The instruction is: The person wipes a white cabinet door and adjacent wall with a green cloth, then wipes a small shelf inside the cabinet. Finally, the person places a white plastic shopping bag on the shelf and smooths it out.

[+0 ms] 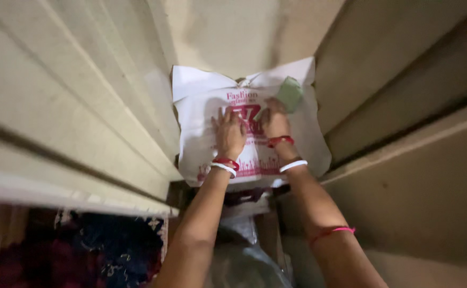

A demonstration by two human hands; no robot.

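**Both hands laid flat on a white bag in a narrow cupboard gap**

Grip: neither hand is closed on anything. The left hand (229,134) is spread, palm down, fingers splayed, pressed against the face of the white bag (201,106). The right hand (275,120) is set just beside it, fingers extended and loosely open, its fingertips touching or nearly touching a pale green packet (290,94) at the bag's upper right; whether the packet is pinched cannot be told.

Item: white bag, soft, bulky, red print on its face, upper edge gathered near the middle. It is wedged upright between two pale panelled doors (84,96), against a pale back wall (228,32), and rests on other stored things.

Wrists: red and white bangles (224,165) are worn on both; a thin red thread (333,231) is tied round the right forearm.

Surroundings: beneath the bag, between the forearms, a crumpled grey plastic bag (238,245) is stowed. At lower left a dark patterned rug (105,250) is seen on the floor.

Step in hand, as judged: the bag is being pressed or steadied in its place, with the green packet handled at its top.

Next move, as judged: even pressure from both palms is called for, and care that the packet is not dropped behind the bag.
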